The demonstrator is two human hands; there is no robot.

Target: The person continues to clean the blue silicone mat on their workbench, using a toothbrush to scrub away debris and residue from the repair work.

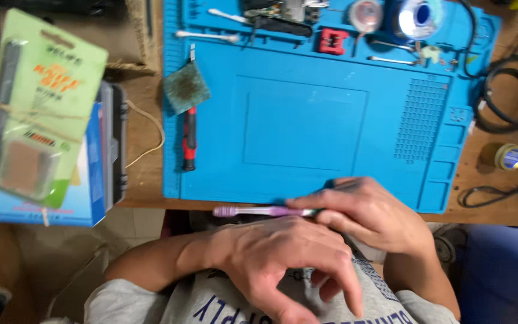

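Right hand (373, 216) is pinching a purple toothbrush (259, 211) at the near edge of the blue mat (307, 126), grip closed on its handle. Left hand (283, 258) is hovering below it, fingers loosely curled, holding nothing. Mat centre is lying bare; red screwdriver (189, 139) is resting untouched.

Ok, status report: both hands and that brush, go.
Right hand pinching purple toothbrush at blue mat near edge. Left hand empty, fingers spread, just below brush. Red screwdriver at mat's left, clear of hands.

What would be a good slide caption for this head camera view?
Right hand holding a purple toothbrush at the blue work mat edge, left hand empty.
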